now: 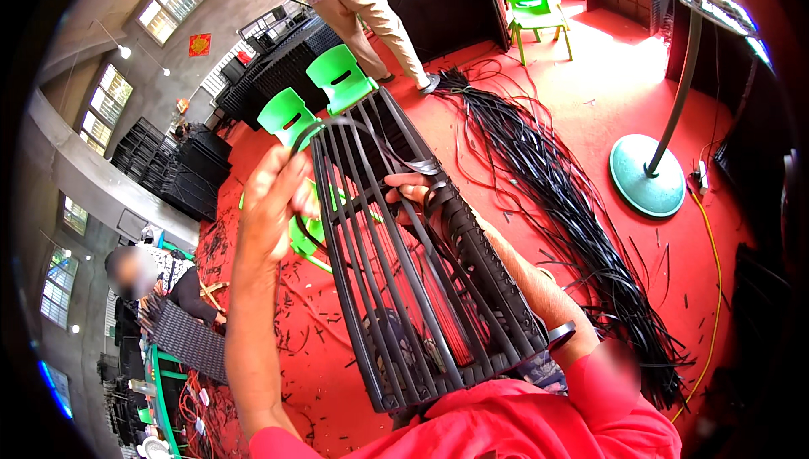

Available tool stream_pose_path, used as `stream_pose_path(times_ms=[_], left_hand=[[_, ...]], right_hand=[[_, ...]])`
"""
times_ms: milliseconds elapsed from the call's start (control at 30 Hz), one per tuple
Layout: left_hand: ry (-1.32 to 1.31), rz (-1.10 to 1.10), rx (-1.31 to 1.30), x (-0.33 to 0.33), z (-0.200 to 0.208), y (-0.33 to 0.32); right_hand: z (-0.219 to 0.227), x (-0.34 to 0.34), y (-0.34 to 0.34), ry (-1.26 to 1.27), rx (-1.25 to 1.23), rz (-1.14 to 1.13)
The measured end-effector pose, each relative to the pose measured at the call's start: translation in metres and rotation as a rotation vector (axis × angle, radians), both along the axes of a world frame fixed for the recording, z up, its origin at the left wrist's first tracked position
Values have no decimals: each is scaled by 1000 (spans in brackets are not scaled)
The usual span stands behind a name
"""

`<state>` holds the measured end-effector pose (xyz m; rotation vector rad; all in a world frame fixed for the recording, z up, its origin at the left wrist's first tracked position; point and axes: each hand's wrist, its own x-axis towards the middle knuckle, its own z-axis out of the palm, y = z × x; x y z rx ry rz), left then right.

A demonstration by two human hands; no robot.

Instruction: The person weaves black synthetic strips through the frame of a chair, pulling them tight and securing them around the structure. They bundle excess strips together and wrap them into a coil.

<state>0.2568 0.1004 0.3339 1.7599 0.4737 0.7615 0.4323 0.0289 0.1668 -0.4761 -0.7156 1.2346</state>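
Note:
A long black frame with slender parallel bars leans against my body, tilted away from me. Its right side carries woven black strips. My left hand is raised at the frame's far left, fingers bent round a thin black strip that arcs over the bars toward the right side. Through the frame reaches my right hand, its fingers partly covered by bars and strips. Those fingers are bent close together at the strip's other end, seemingly gripping it. Loose strip loops stick out beside them.
Green chairs stand just beyond the frame, another green chair farther back. A long heap of black strips lies right, near a round teal pole base and yellow cable. One person stands ahead; another sits left.

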Motion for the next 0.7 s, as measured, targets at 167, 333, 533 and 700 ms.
stream_pose_path(times_ms=[167, 333, 533, 700], left_hand=[[18, -85, -26, 84, -23, -4], [-118, -112, -186, 130, -51, -5], [-224, -80, -158, 138, -66, -6], [-307, -149, -298, 135, -69, -4]], right_hand=[[10, 0, -10, -77, 30, -3], [12, 4, -8, -75, 71, 3], [4, 14, -1, -169, 203, 42], [4, 14, 4, -197, 95, 105]])
